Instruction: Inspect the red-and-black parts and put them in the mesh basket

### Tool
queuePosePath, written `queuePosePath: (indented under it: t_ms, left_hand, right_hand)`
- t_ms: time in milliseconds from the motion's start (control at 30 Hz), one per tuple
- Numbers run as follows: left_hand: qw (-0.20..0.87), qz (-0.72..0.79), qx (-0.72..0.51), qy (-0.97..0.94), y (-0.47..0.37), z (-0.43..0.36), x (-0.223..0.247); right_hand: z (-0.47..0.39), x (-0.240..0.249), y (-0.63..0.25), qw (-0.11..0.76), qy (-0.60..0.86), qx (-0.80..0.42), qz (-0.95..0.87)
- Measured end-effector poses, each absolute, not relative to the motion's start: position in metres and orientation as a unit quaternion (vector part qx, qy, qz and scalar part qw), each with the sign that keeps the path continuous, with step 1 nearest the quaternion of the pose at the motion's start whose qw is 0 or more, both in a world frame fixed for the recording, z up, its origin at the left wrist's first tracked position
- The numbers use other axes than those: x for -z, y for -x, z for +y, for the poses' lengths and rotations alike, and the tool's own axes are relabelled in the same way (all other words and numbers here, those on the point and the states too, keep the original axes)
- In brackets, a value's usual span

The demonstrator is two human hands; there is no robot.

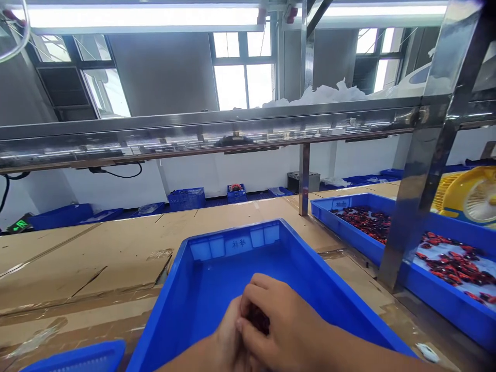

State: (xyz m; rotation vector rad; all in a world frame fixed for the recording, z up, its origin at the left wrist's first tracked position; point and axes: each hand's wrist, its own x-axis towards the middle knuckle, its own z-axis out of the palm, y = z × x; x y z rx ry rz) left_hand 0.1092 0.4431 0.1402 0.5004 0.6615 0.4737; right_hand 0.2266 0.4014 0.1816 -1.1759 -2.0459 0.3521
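Observation:
My right hand (277,312) and my left hand (228,330) are pressed together above the near part of a deep blue plastic tray (228,238). The right fingers curl over the left hand. In the gap between the right thumb and forefinger shows something dark red (259,318), mostly hidden, its kind unclear. Most of the left fingers are covered by the right hand. The bare blue floor of the tray shows beyond my hands.
To the right, a second blue tray (351,250) holds many small red-and-black pieces (453,263). A metal post (416,170) stands beside it, with a yellow fan (467,196) behind. Cardboard (96,263) covers the bench. A blue basket rim (77,356) lies lower left.

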Motion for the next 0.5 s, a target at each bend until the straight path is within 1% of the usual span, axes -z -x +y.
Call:
queuePosePath:
  t_ms: [100,200,300,367,433,500]
  left_hand:
    - [0.873,0.353,-0.213,-0.259,-0.104,0.447,-0.153]
    - [0.844,0.364,-0.254,-0.302,-0.098,0.452,-0.167]
    - [0.777,0.408,-0.302,-0.373,-0.086,0.45,-0.184]
    - [0.725,0.442,-0.313,-0.426,-0.071,0.441,-0.197]
    - [0.648,0.476,-0.301,-0.513,-0.049,0.426,-0.211]
    - [0.368,0.518,-0.256,-0.729,-0.018,0.411,-0.223]
  right_hand:
    - [0.406,-0.193,-0.235,0.414,0.455,-0.191,-0.765]
    - [0.42,-0.197,-0.248,0.417,0.5,-0.179,-0.737]
    - [0.44,-0.183,-0.259,0.363,0.561,-0.137,-0.731]
    - [0.455,-0.165,-0.262,0.299,0.596,-0.124,-0.735]
    - [0.468,-0.144,-0.26,0.216,0.626,-0.119,-0.74]
    - [0.477,-0.124,-0.254,0.137,0.646,-0.122,-0.741]
